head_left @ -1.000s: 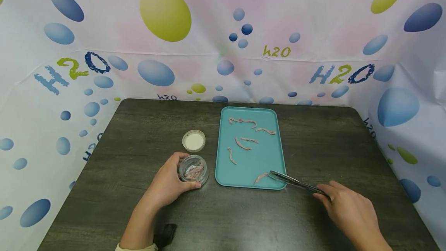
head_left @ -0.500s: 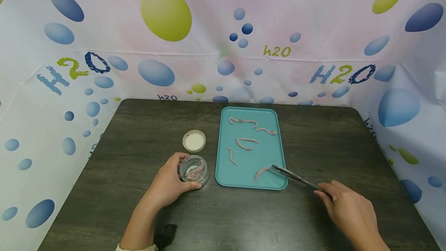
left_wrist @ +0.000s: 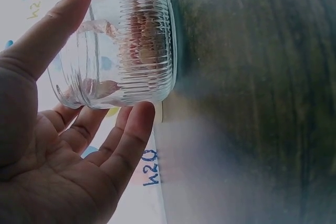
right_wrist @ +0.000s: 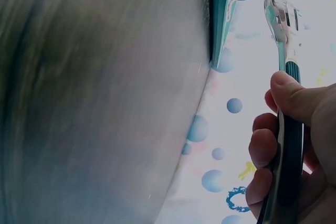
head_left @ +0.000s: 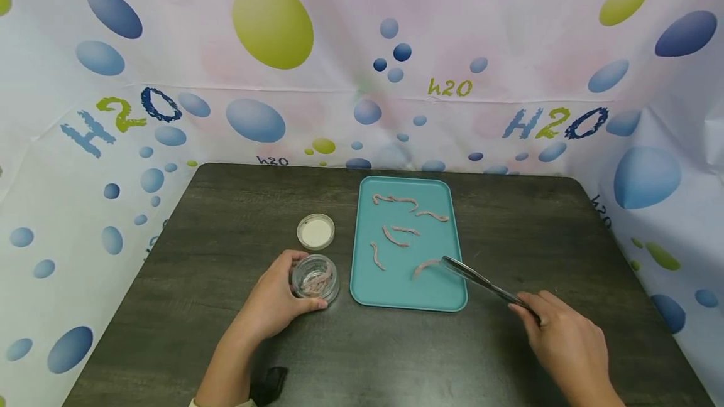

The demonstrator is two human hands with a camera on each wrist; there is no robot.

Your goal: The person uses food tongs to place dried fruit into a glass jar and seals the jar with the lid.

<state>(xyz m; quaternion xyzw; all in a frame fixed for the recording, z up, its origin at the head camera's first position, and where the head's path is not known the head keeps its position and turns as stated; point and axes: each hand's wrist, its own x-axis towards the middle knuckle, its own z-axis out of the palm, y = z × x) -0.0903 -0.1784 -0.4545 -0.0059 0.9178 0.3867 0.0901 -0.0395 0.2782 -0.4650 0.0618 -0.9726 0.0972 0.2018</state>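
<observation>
My right hand (head_left: 565,335) grips a pair of metal tongs (head_left: 481,279) with dark handles, also seen in the right wrist view. Its tips pinch one end of a pale pink, worm-like strip (head_left: 423,267) over the right part of the turquoise tray (head_left: 407,297). Several similar strips (head_left: 394,237) lie spread on that tray. On the left, my left hand (head_left: 275,297) holds a ribbed glass jar (head_left: 315,262), thumb on the near side and fingers round the far side. Lidless and upright, the jar has more pink strips (left_wrist: 142,35) inside.
A round lid (head_left: 315,232) with a pale inside lies just behind the jar. The dark wooden table (head_left: 526,225) meets a patterned sheet (head_left: 339,49) at the back and sides. A small black object (head_left: 271,382) is by my left forearm.
The tongs have moved away from me, carrying the pinched strip up and towards the tray's middle. My left hand and the jar stay where they were.
</observation>
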